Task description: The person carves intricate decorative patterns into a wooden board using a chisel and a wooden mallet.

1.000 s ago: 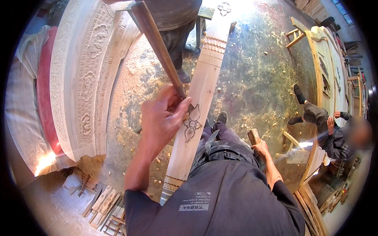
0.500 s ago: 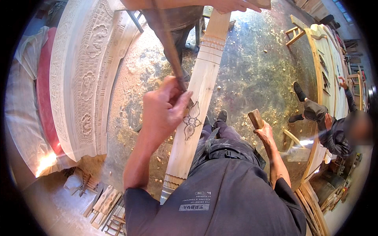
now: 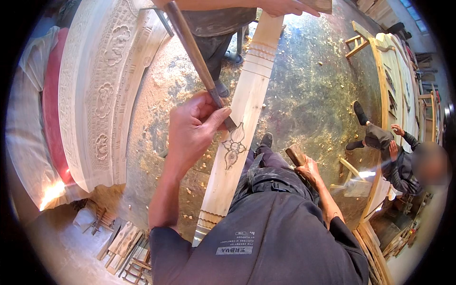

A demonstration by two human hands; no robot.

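My left hand (image 3: 192,130) is closed on a long wooden-handled chisel (image 3: 189,40), whose tip rests on a pale narrow board (image 3: 254,90) at the edge of a drawn four-petal flower (image 3: 233,148). Carved grooved bands cross the board near both ends. Low on the right, my right hand (image 3: 306,168) grips a wooden mallet (image 3: 294,153), held apart from the board. At the top, another person's hand (image 3: 289,7) lies over the board's far end, beside a dark block of wood (image 3: 323,5).
Large carved panels (image 3: 95,95) lie at left over red cloth (image 3: 54,114). At right, a person (image 3: 380,137) sits by a long wooden bench (image 3: 384,71) bearing tools. Wood pieces (image 3: 123,242) lie stacked at lower left. Shavings cover the floor (image 3: 304,104) and a person's legs stand at top.
Another person's hand has come over the board's far end since the oldest frame. The mallet in my right hand rose, then moved down and leftward. My left hand stays on the chisel, slightly higher.
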